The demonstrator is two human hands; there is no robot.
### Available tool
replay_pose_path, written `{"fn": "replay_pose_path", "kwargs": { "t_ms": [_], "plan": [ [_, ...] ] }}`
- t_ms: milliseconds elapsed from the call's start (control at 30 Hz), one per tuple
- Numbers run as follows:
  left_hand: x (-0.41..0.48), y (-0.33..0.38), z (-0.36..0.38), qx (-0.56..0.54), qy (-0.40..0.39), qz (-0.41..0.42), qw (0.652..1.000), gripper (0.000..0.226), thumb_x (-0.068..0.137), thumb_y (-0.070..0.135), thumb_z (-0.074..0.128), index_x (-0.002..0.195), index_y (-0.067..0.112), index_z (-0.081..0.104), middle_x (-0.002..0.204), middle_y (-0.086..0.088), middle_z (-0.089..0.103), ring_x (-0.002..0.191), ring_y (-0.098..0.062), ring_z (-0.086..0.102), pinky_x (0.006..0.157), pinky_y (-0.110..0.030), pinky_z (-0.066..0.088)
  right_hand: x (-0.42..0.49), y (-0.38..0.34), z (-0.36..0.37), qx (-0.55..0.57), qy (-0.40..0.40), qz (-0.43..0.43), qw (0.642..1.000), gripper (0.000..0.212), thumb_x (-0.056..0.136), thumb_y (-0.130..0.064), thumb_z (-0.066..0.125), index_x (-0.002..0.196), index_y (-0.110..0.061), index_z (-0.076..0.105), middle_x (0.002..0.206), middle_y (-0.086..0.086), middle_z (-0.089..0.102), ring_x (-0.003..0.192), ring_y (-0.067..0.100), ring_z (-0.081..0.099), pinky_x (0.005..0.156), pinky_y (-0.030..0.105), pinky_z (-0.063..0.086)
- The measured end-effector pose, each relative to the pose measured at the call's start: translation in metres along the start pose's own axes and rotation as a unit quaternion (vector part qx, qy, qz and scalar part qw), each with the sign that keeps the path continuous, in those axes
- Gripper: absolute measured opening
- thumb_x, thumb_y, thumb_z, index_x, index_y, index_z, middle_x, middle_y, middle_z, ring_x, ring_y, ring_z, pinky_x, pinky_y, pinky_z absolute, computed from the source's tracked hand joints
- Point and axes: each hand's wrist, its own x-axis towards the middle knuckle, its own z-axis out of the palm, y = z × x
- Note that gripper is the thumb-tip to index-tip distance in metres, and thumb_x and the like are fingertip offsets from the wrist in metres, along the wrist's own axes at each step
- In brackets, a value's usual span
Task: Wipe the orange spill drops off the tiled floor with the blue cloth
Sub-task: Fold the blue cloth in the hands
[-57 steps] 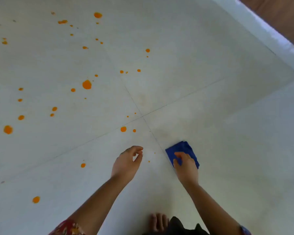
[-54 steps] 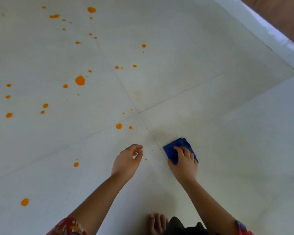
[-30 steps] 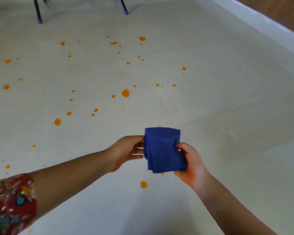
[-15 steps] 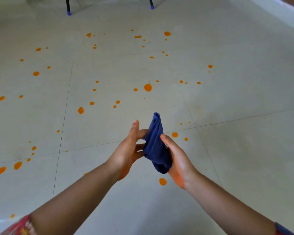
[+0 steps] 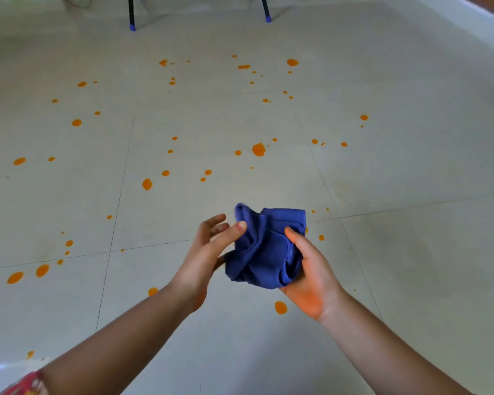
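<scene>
a: what are the person's hands doing?
b: the right hand (image 5: 311,269) grips a crumpled blue cloth (image 5: 264,249), held up above the floor in the near middle of the view. its thumb curls over the cloth's right side and the palm cups the bundle from below. the other fingers are hidden behind the fabric
a: and the left hand?
b: the left hand (image 5: 203,258) sits just left of the cloth, with its fingers straight and loosely spread. the thumb tip touches the cloth's upper left edge. whether any finger catches the fabric lower down cannot be told
a: where is the spill?
b: orange drops (image 5: 258,149) lie scattered over the pale tiled floor (image 5: 411,252), mostly far from the hands and to their left. the largest sits beyond the cloth, near the middle of the view. one drop lies near, on the floor just left of the right wrist, and another peeks out beside the left forearm. two bigger drops lie side by side at the left edge. none of them touches the cloth
a: anything else in view?
b: two dark chair legs (image 5: 131,12) with blue tips stand at the far edge. a pale skirting (image 5: 468,18) runs along the far right. a red patterned sleeve (image 5: 26,384) shows in the near left corner
</scene>
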Motion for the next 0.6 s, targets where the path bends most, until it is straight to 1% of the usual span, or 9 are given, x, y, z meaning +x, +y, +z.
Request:
{"fn": "replay_pose_path", "kwargs": {
  "t_ms": [33,100,200,267,333,400,467,533,600],
  "plan": [
    [0.003,0.001,-0.003,0.013,-0.038,-0.033,0.999,0.056,0.075,0.047,0.073,0.125,0.026,0.057,0.123,0.005,0.066,0.111,-0.010,0.064,0.092,-0.034,0.052,-0.001,0.000,0.002,-0.015,0.000,0.002,1.000,0.042,0.099,-0.031,0.042,0.131,-0.010,0.058,0.128,0.013,0.064,0.120,0.025,0.060,0.102,0.041,0.044],
    [0.001,0.000,-0.004,0.036,-0.091,-0.067,0.993,0.045,0.077,0.039,0.071,0.118,0.024,0.063,0.114,0.000,0.071,0.107,-0.016,0.067,0.090,-0.037,0.054,0.000,-0.003,0.001,-0.016,0.015,0.006,1.000,0.045,0.096,-0.035,0.046,0.130,-0.008,0.059,0.127,0.013,0.064,0.118,0.024,0.061,0.098,0.039,0.047],
    [0.004,-0.003,-0.010,-0.013,0.021,-0.084,0.996,0.030,0.086,0.033,0.069,0.113,0.020,0.066,0.108,-0.001,0.074,0.103,-0.017,0.068,0.082,-0.032,0.055,0.001,-0.017,-0.007,0.009,0.040,0.007,0.999,0.042,0.098,-0.035,0.044,0.124,-0.009,0.063,0.119,0.011,0.068,0.106,0.021,0.067,0.085,0.034,0.056],
    [0.006,0.001,-0.017,-0.084,0.052,-0.107,0.989,0.028,0.091,0.035,0.061,0.114,0.020,0.066,0.109,0.001,0.073,0.103,-0.014,0.068,0.081,-0.031,0.052,0.001,-0.027,-0.018,-0.003,0.052,0.010,0.999,0.035,0.096,-0.027,0.046,0.116,-0.009,0.068,0.108,0.009,0.072,0.095,0.021,0.071,0.072,0.032,0.059],
    [0.007,0.003,-0.024,-0.093,0.031,-0.114,0.989,0.033,0.091,0.038,0.058,0.119,0.020,0.065,0.113,0.001,0.072,0.106,-0.014,0.067,0.083,-0.031,0.051,0.003,-0.030,-0.029,-0.039,0.068,0.014,0.997,0.041,0.089,-0.019,0.047,0.124,-0.005,0.062,0.108,0.010,0.072,0.093,0.022,0.071,0.072,0.032,0.058],
    [0.004,0.006,-0.026,-0.083,0.003,-0.111,0.990,0.037,0.092,0.039,0.056,0.123,0.020,0.063,0.116,0.000,0.071,0.109,-0.015,0.066,0.086,-0.032,0.049,0.002,-0.030,-0.033,-0.052,0.048,0.011,0.997,0.050,0.084,-0.020,0.050,0.130,-0.005,0.057,0.115,0.011,0.070,0.101,0.024,0.069,0.085,0.037,0.055],
    [0.003,0.010,-0.024,-0.077,0.009,-0.110,0.991,0.037,0.091,0.039,0.058,0.121,0.020,0.063,0.114,0.000,0.072,0.107,-0.015,0.067,0.084,-0.031,0.050,0.001,-0.029,-0.035,-0.132,0.023,-0.016,0.991,0.048,0.087,-0.028,0.056,0.133,-0.012,0.056,0.124,0.007,0.066,0.114,0.021,0.063,0.094,0.041,0.049],
    [0.002,0.015,-0.020,-0.073,0.048,-0.113,0.990,0.030,0.090,0.040,0.060,0.113,0.021,0.066,0.106,0.001,0.074,0.100,-0.014,0.069,0.078,-0.029,0.051,0.002,-0.025,-0.035,-0.289,0.025,-0.044,0.956,0.050,0.080,-0.031,0.070,0.128,-0.023,0.057,0.121,-0.004,0.068,0.114,0.014,0.063,0.089,0.033,0.049],
    [0.003,0.015,-0.019,-0.029,0.071,-0.103,0.992,0.023,0.092,0.041,0.058,0.108,0.027,0.066,0.103,0.005,0.074,0.097,-0.011,0.069,0.074,-0.027,0.051,0.004,-0.018,-0.037,-0.374,0.086,-0.061,0.921,0.046,0.073,-0.029,0.076,0.116,-0.025,0.062,0.107,-0.008,0.073,0.105,0.014,0.067,0.079,0.030,0.051]
  ]
}}
